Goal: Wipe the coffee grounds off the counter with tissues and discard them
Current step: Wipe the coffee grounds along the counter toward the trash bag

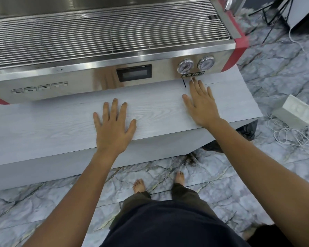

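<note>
Both hands — left hand (112,125), right hand (202,104) — lie flat, empty on the table (43,125); no grounds visible — wiping looks done.

Both hands lie flat, palms down and fingers straight, on a pale grey wood-grain counter (43,125). The left hand (112,124) rests near the counter's front edge with its fingers spread; the right hand (201,102) lies further back and to the right, its fingertips close to the front of a stainless-steel espresso machine with red side panels (89,81). That machine carries a wire cup rack (103,34) on top, a small dark display (133,73) and two round pressure gauges (195,65). On the grey marble-patterned floor (34,202) to the right sit a white tissue box (295,111) and tangled white cables (292,134). A black bag (246,130) shows under the counter's right end, and a dark smudge (190,158) marks the floor just ahead of the person's bare feet (139,185).
</note>
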